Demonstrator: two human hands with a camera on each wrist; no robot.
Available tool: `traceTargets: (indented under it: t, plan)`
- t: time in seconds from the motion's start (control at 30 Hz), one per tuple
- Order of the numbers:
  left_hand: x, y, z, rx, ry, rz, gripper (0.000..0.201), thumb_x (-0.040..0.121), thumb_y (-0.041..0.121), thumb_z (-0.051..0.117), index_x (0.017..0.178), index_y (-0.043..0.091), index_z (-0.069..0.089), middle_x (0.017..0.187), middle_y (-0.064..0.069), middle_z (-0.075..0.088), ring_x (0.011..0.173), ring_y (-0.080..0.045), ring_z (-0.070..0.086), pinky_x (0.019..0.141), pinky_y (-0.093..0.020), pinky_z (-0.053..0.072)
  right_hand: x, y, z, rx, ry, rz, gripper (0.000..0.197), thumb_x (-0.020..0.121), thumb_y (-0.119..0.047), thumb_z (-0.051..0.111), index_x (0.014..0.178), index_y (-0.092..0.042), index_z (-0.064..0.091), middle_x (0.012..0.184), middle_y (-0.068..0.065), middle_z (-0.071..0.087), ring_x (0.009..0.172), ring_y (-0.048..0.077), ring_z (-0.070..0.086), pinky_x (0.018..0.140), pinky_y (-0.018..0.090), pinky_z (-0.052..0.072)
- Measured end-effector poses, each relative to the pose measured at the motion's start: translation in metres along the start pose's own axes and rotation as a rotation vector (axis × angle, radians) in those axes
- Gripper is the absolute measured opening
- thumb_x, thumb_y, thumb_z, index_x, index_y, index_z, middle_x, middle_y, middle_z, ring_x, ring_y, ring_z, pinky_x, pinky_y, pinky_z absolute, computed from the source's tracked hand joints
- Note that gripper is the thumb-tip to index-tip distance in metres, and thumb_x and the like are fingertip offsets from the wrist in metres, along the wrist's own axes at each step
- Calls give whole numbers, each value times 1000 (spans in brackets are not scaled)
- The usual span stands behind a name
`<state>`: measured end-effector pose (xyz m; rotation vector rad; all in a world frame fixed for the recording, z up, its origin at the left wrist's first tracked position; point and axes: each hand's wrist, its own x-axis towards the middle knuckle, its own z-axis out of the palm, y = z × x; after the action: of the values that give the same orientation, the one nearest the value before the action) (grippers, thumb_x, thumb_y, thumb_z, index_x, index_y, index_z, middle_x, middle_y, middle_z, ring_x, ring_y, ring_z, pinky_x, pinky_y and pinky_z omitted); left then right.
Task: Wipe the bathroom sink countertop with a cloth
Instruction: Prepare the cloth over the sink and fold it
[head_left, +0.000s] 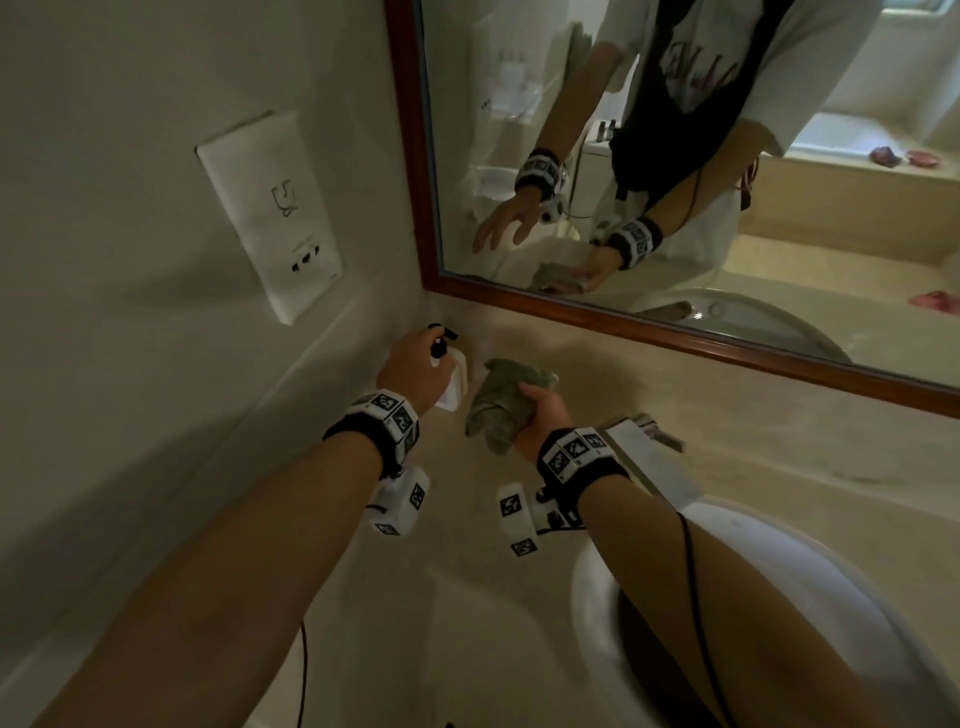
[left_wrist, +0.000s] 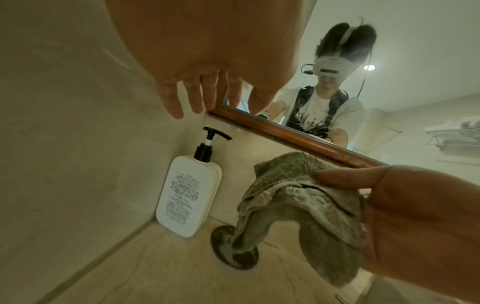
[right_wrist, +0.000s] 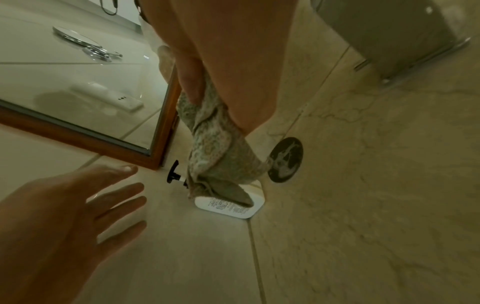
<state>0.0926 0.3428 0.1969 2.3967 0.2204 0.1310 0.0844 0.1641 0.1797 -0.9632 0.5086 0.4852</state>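
Observation:
My right hand (head_left: 535, 402) grips a bunched grey-green cloth (head_left: 501, 405) over the back left part of the beige countertop (head_left: 519, 597). The cloth (left_wrist: 298, 197) hangs down from the hand, and its lower end reaches a dark round disc (left_wrist: 233, 248) set in the counter. I cannot tell whether it touches. My left hand (head_left: 415, 361) hovers with spread, straight fingers (left_wrist: 197, 100) above a white pump bottle (left_wrist: 189, 195) standing in the corner by the wall. It holds nothing. In the right wrist view the cloth (right_wrist: 221, 156) partly hides the bottle (right_wrist: 233, 209).
A wood-framed mirror (head_left: 623, 322) runs along the back of the counter. A chrome faucet (head_left: 644, 431) and a white basin (head_left: 779, 571) lie to the right of my right arm. A wall plate with sockets (head_left: 275, 218) is on the left wall.

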Motion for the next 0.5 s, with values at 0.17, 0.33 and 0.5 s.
traceTargets:
  t: [0.17,0.33,0.5]
  plan:
    - [32,-11,-2,142,-145,0,63,91,33,41,150,13,28,159,-10,19,144,-25,23,118,-42,21,26,-6,19,101,1,7,37,97,-15,37,121,-3,62,117,22,62,94,35,61,80,43,51]
    - [51,-12,0,274,-255,52,65,94,10,43,152,11,14,162,-5,0,148,-23,8,120,-40,12,43,-8,41,143,18,49,30,97,-16,41,113,-4,63,102,17,66,100,35,61,92,47,47]
    - [58,-23,9,250,-307,58,73,94,4,46,152,9,3,161,-5,0,149,-20,7,121,-34,9,55,-9,55,175,-39,82,40,94,-27,41,117,-2,63,95,20,71,91,34,64,81,43,52]
